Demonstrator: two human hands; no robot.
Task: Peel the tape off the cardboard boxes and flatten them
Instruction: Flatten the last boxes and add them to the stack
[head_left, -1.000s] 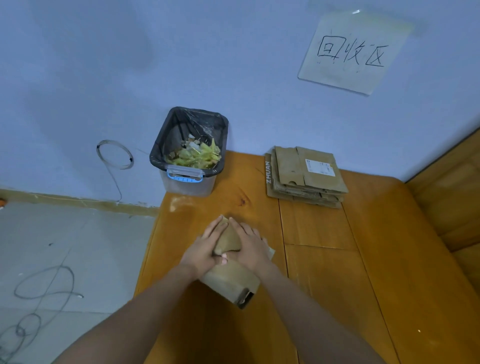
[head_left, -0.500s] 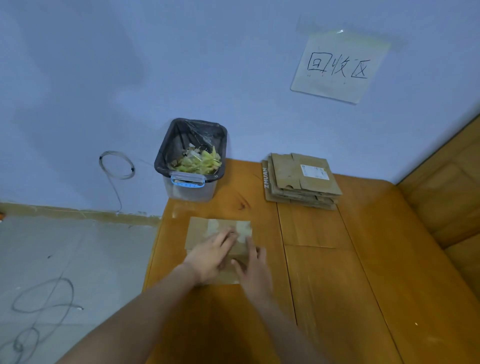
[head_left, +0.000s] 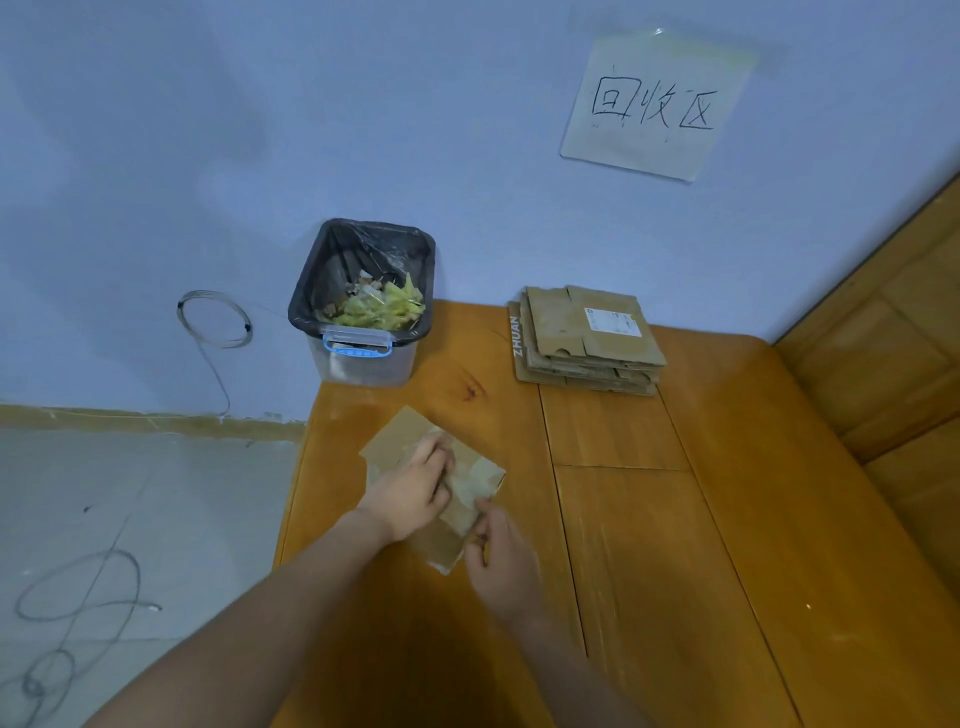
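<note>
A flattened brown cardboard box (head_left: 400, 441) lies at an angle on the wooden table (head_left: 649, 519), with a pale strip of tape across it. My left hand (head_left: 415, 491) lies on top of the box and holds it down, fingers partly curled. My right hand (head_left: 498, 556) is at the box's near right edge, its fingertips pinching the edge there; whether tape or cardboard is pinched cannot be made out.
A stack of flattened cardboard boxes (head_left: 587, 338) lies at the back of the table against the wall. A clear bin with a black liner (head_left: 363, 312), holding yellow-green scraps, stands at the table's back left corner. A paper sign (head_left: 654, 104) hangs on the wall. The floor drops off to the left.
The box has turned from square-on to diagonal. My left hand stayed on top of it, while my right hand moved from its middle to its near right edge.
</note>
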